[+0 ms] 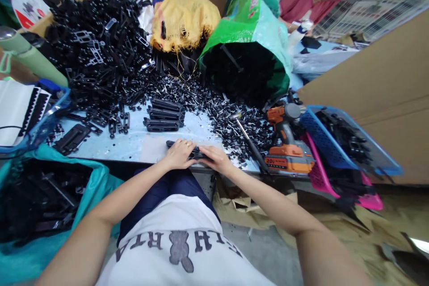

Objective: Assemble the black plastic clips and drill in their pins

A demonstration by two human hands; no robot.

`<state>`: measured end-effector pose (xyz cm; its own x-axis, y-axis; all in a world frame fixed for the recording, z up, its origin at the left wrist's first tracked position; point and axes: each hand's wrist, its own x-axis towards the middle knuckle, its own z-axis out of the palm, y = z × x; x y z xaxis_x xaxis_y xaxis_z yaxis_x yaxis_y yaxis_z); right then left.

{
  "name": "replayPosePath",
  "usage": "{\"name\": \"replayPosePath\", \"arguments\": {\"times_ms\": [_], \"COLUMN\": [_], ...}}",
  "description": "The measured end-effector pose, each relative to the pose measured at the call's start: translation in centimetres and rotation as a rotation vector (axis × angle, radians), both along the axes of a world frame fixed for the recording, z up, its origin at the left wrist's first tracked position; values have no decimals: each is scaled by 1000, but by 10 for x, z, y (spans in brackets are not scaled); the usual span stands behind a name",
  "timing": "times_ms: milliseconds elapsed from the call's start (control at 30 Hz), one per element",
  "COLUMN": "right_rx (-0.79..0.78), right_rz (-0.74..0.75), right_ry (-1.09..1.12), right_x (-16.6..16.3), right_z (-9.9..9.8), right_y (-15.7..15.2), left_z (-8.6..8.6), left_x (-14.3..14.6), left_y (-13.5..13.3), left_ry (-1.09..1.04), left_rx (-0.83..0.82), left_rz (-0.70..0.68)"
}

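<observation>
At the table's front edge my left hand [181, 153] and my right hand [214, 158] are both closed on one long black plastic part [196, 153]. Fingers cover much of it, so its exact kind is hidden. Just beyond my hands lie several similar black plastic parts [164, 115], stacked side by side. To the right of my right hand rests a small hammer [250, 140] with a dark grip. An orange and grey cordless drill [284, 138] stands on its battery farther right. Small black pieces with metal pins [221, 120] are heaped behind the hammer.
Black clips and brackets [100, 53] pile high at back left. A green sack [244, 44] and a yellow sack [184, 22] lie at the back. Blue [351, 138] and pink [321, 170] baskets flank the right; a teal bag [100, 187] hangs left, below a green bottle [36, 58].
</observation>
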<state>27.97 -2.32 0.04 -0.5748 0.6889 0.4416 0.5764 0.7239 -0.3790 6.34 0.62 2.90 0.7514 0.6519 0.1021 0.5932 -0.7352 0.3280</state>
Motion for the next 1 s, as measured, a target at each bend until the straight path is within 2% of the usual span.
{"name": "replayPosePath", "arguments": {"times_ms": [167, 333, 467, 500, 600, 633, 733, 767, 867, 900, 1000], "right_rx": [-21, 24, -16, -37, -48, -39, -20, -19, -8, -7, -5], "right_rz": [80, 87, 289, 262, 47, 33, 157, 143, -44, -64, 28], "right_ry": [-119, -154, -213, -203, -123, -111, -146, -153, -136, -137, -164], "right_x": [12, 18, 21, 21, 17, 16, 12, 10, 4, 2, 2], "right_z": [-4, -6, -5, -4, -4, -4, -5, -6, -7, -8, -7], "right_y": [12, 24, 33, 32, 25, 22, 17, 15, 6, 3, -2], "left_z": [-1, -4, -7, -7, -9, -10, -10, -10, -11, -11, -10], "left_x": [2, 8, 10, 10, 12, 12, 13, 14, 13, 12, 6], "left_y": [-2, -4, -5, -6, -8, -9, -10, -10, -11, -11, -11], "left_ry": [19, 36, 23, 21, 24, 26, 20, 17, 18, 17, 5], "left_rx": [-18, -10, -5, -5, -10, -16, -40, -44, -46, -46, -36], "left_rz": [63, 118, 127, 151, 214, 204, 187, 219, 277, 249, 136]}}
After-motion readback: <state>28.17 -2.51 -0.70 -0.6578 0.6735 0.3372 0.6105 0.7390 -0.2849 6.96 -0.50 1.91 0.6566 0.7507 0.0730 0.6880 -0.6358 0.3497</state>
